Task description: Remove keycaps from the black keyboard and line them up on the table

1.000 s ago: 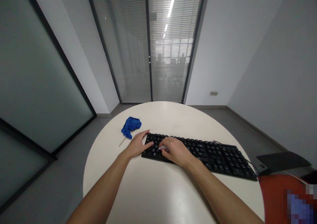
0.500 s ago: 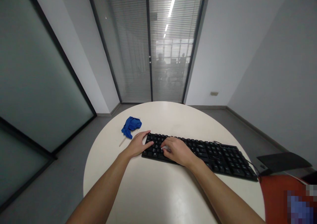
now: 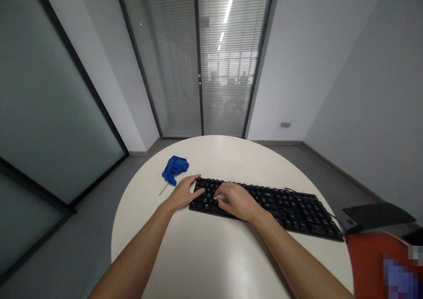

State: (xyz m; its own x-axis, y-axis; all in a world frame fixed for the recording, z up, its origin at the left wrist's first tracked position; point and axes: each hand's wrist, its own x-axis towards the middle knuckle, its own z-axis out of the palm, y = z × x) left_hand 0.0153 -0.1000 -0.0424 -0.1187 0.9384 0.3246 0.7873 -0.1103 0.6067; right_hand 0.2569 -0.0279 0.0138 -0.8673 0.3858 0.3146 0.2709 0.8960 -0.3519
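Bracing the keyboard (image 3: 264, 204) flat-palmed, open left hand (image 3: 183, 194) grips nothing; right hand (image 3: 238, 201) pinches a small white wad (image 3: 220, 197) against the keys.

Cool, even office light, sharp in the middle

Ceiling strips glare through the blinds (image 3: 201, 61), the table (image 3: 211, 255) carries a soft sheen, edges bow outward, bottom-right corner sits pixelated.
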